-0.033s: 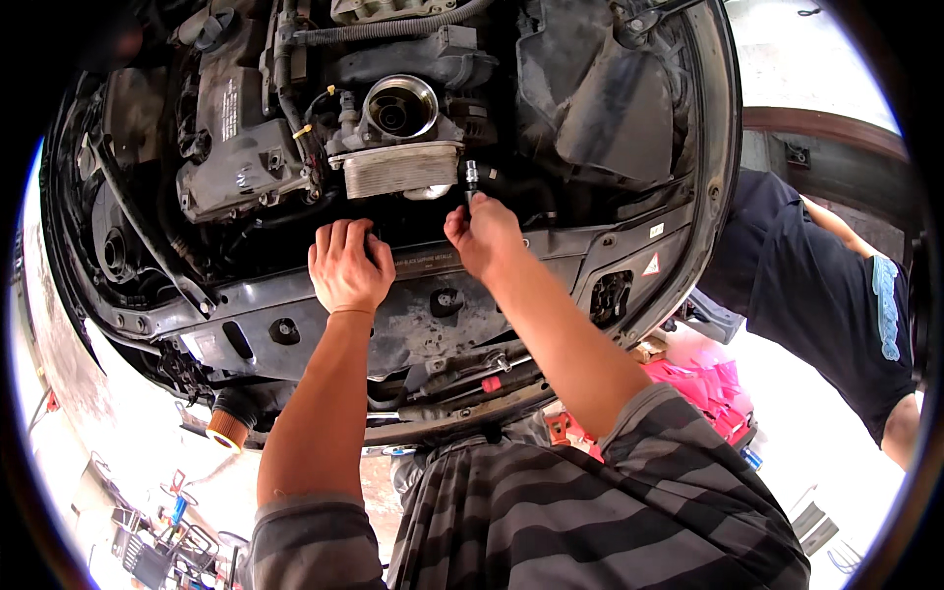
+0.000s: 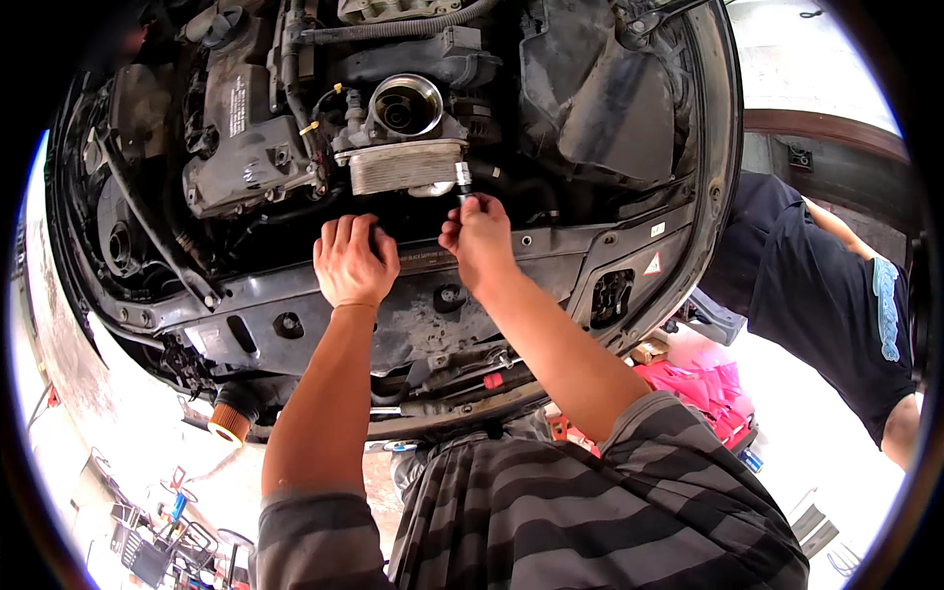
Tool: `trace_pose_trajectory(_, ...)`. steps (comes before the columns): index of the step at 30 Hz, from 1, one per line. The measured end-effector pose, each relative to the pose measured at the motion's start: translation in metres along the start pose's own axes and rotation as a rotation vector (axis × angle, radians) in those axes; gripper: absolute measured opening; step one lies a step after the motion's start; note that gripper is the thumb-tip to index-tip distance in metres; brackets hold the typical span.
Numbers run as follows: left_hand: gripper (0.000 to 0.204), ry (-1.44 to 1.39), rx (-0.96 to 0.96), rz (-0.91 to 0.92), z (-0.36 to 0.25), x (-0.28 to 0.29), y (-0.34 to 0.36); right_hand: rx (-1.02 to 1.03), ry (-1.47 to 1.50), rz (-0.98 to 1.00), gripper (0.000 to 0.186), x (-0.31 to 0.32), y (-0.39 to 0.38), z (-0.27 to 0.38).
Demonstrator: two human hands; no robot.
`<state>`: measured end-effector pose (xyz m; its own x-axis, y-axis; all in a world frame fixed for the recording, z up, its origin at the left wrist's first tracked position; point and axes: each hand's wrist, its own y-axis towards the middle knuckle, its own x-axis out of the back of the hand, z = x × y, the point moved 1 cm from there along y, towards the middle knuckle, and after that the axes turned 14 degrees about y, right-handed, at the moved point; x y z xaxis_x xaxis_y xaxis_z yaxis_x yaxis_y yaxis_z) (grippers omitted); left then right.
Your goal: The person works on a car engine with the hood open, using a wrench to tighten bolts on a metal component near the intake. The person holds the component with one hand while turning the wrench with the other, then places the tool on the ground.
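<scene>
My right hand (image 2: 480, 236) is closed round the dark shaft of a socket tool (image 2: 463, 178). Its chrome socket points up beside the lower right corner of a finned metal oil cooler (image 2: 398, 169); contact between the two cannot be made out. Above the cooler, a round filter housing (image 2: 406, 105) stands uncapped, dark inside. My left hand (image 2: 354, 264) lies on the black front panel (image 2: 413, 295), its bent fingers hooked over the edge facing the engine; their tips are hidden.
An engine cover (image 2: 241, 147) is at left, a black airbox (image 2: 600, 108) at right. A pleated orange filter element (image 2: 230, 423) sits by the bumper's left side. A person in dark clothes (image 2: 816, 285) stands at right, near a bright pink bag (image 2: 703, 388).
My right hand has shifted a little left, bringing the socket close to the cooler's lower right corner. My left hand stays on the front panel. The whole view has shifted slightly.
</scene>
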<state>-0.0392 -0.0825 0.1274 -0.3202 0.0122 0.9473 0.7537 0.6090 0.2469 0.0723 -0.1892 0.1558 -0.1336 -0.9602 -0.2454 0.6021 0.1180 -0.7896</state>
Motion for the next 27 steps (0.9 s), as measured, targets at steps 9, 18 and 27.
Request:
trace_pose_trajectory(9, 0.034, -0.971, 0.663, 0.518, 0.023, 0.011, 0.025, 0.193, -0.199, 0.285, 0.022, -0.049, -0.008, -0.078)
trace_pose_trajectory(18, 0.025, -0.871, 0.706, 0.599, 0.051, -0.008, 0.059, -0.170, 0.232, 0.145, 0.016, -0.087, -0.008, -0.099)
trace_pose_trajectory(27, 0.041, -0.704, 0.750, 0.775, 0.052, 0.010, 0.074, -0.436, 0.604, 0.108, 0.032, -0.098, -0.003, -0.113)
